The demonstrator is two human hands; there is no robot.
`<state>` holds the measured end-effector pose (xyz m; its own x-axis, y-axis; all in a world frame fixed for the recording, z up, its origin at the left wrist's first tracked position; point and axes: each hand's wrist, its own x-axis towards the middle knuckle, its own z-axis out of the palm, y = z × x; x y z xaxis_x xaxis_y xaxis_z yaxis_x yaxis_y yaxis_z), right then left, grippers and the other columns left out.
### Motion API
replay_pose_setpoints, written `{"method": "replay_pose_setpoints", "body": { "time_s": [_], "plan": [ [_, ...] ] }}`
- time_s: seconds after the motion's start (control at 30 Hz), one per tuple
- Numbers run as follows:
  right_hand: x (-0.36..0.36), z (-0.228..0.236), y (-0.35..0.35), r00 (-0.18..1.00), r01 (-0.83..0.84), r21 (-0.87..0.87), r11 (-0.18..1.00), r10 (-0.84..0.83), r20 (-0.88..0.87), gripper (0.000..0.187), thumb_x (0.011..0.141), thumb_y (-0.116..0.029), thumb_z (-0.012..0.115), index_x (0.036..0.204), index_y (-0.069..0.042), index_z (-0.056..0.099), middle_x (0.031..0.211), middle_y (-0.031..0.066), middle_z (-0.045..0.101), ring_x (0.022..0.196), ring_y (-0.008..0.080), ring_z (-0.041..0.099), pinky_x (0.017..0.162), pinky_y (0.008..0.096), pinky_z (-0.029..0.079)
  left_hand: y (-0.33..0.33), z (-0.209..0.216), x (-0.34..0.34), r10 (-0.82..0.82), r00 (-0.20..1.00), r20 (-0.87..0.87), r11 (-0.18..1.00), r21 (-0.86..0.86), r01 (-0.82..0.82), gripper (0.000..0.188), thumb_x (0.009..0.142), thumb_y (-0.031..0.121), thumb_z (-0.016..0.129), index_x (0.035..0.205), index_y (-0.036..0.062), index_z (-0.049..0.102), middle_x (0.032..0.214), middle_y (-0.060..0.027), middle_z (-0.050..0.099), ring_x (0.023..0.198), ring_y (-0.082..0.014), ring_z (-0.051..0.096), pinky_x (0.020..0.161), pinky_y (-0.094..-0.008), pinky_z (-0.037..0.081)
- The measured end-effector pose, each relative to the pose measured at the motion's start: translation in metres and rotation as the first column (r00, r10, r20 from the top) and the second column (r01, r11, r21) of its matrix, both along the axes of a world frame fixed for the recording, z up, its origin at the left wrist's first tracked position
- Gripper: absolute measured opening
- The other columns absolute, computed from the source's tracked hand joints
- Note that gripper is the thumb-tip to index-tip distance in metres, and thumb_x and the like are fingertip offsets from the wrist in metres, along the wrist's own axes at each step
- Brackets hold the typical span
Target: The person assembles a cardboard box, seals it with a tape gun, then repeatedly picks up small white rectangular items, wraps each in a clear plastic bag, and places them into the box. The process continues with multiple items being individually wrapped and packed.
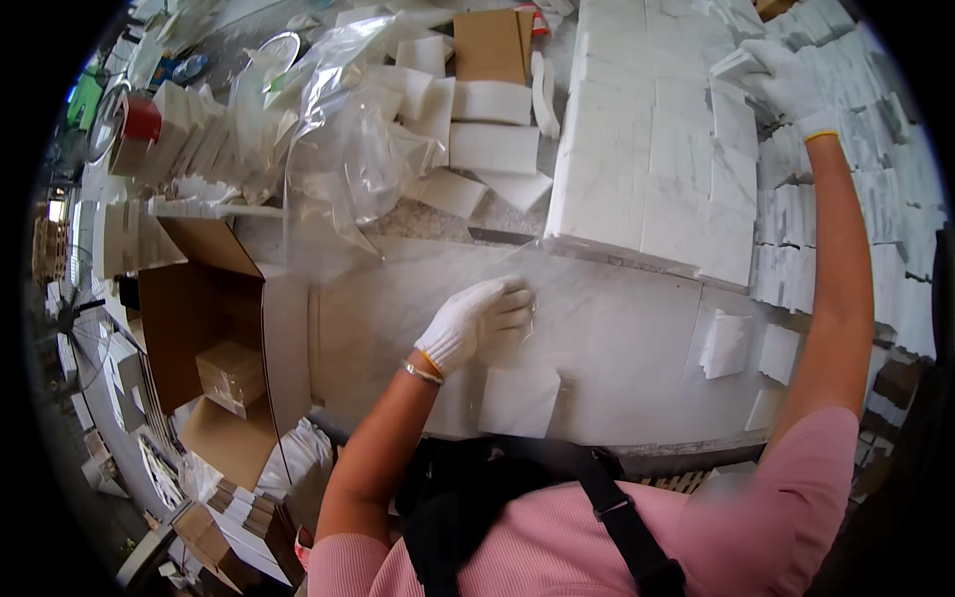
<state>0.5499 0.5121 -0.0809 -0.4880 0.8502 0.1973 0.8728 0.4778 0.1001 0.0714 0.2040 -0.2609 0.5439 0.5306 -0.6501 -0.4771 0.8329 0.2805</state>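
Observation:
My right hand [791, 85], in a white knit glove, reaches to the far right, where its fingers close on a white marble tile piece [734, 66]. Beside it stand rows of similar pieces [781, 209] on edge. Over the pale marble work surface [622, 338], my gloved left hand [482, 318] has its fingers curled around what looks like thin clear plastic film [531, 316]; its extent is hard to make out. Closer to my body lies a white tile [518, 401]. A large flat layout of grey-veined white tiles [647, 139] lies beyond the work surface.
An open cardboard box [284, 348] stands at the left with a smaller taped package [231, 376] inside. Crumpled clear plastic sheeting [343, 149] and loose white foam-like sheets [494, 147] lie at the back. A few tile pieces [727, 343] stand at the right.

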Motion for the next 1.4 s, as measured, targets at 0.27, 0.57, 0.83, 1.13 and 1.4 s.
{"method": "replay_pose_setpoints", "body": {
  "time_s": [0.27,0.57,0.83,1.13,1.4],
  "plan": [
    [-0.126,0.071,-0.192,0.854,-0.054,-0.514,0.856,-0.227,-0.468,0.056,0.083,-0.014,0.075,0.138,-0.014,0.065,0.123,0.0053,0.072,0.11,0.0185,0.069,0.095,0.0336,0.056,0.001,-0.009,-0.006,-0.063,0.994,0.092,0.992,0.112,0.052,0.056,0.106,0.035,0.055,0.149,0.0018,0.045,0.147,-0.0193,0.055,0.126,-0.035,0.061,0.109,-0.0465,0.049],
    [-0.282,-0.066,-0.339,0.848,-0.321,-0.927,0.192,-0.377,-0.372,0.057,0.078,-0.031,0.083,0.128,-0.006,0.071,0.119,0.0111,0.073,0.11,0.0204,0.067,0.099,0.0338,0.051,0.01,-0.069,-0.003,-0.27,0.911,0.311,0.847,0.526,0.071,0.043,0.109,0.028,0.043,0.143,0.0027,0.049,0.143,-0.0161,0.058,0.122,-0.0345,0.062,0.107,-0.0459,0.05],
    [-0.297,-0.095,-0.365,0.975,-0.176,-0.718,0.674,0.021,-0.22,0.074,0.077,-0.05,0.078,0.14,-0.015,0.061,0.13,0.0117,0.063,0.121,0.0326,0.059,0.104,0.0429,0.047,0.005,-0.005,-0.005,-0.13,0.991,0.027,0.968,0.219,0.121,0.043,0.109,0.029,0.042,0.141,0.0015,0.051,0.145,-0.0167,0.057,0.123,-0.0337,0.061,0.107,-0.0452,0.05],
    [-0.326,-0.09,-0.434,0.989,-0.007,-0.515,0.857,0.081,0.122,0.12,0.065,-0.056,0.085,0.163,-0.017,0.027,0.155,0.0208,0.04,0.146,0.0402,0.033,0.119,0.0568,0.022,0.001,-0.001,-0.012,-0.247,0.966,0.081,0.899,0.39,0.197,0.035,0.106,0.023,0.038,0.135,0.0059,0.048,0.143,-0.0105,0.052,0.121,-0.0258,0.054,0.106,-0.038,0.044],
    [-0.325,-0.101,-0.422,0.985,-0.165,-0.448,0.879,0.169,-0.03,0.102,0.057,-0.034,0.083,0.152,-0.021,0.047,0.127,0.0123,0.052,0.113,0.0325,0.055,0.094,0.0443,0.043,0.029,-0.091,-0.011,-0.509,0.845,0.164,0.568,0.802,0.187,0.04,0.108,0.023,0.039,0.142,0.0047,0.047,0.155,-0.0122,0.045,0.134,-0.029,0.049,0.114,-0.0425,0.041]
  ]
}}
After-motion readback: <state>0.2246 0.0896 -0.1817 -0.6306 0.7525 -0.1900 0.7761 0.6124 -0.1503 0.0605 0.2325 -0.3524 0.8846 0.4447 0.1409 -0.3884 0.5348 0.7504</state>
